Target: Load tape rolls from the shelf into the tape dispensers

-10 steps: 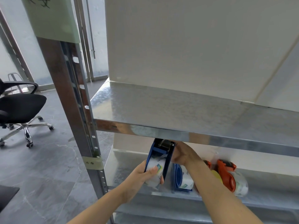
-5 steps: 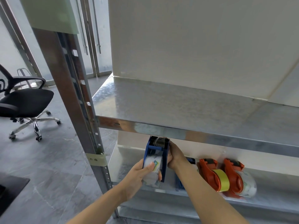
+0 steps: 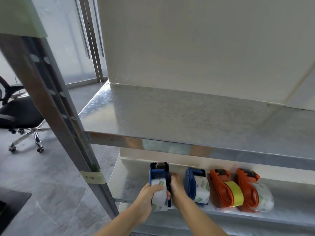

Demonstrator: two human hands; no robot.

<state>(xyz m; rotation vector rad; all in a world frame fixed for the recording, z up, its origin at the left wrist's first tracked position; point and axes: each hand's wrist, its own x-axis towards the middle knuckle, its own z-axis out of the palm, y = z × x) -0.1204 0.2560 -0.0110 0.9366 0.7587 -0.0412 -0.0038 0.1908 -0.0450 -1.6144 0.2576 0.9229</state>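
Fingers of your left hand (image 3: 148, 193) wrap the tape roll (image 3: 159, 195); your right hand (image 3: 176, 182) pinches the blue dispenser (image 3: 157, 173), pointing away.

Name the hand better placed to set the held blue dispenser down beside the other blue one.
Left, probably. The left hand wraps the roll in the held blue dispenser, carrying it; the right hand only rests against its side, filling the gap toward the other blue dispenser.

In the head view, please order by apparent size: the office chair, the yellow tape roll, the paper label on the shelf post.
1. office chair, although it is partly cut off
2. yellow tape roll
3. paper label

The chair stands farther away, so its true size is larger still.
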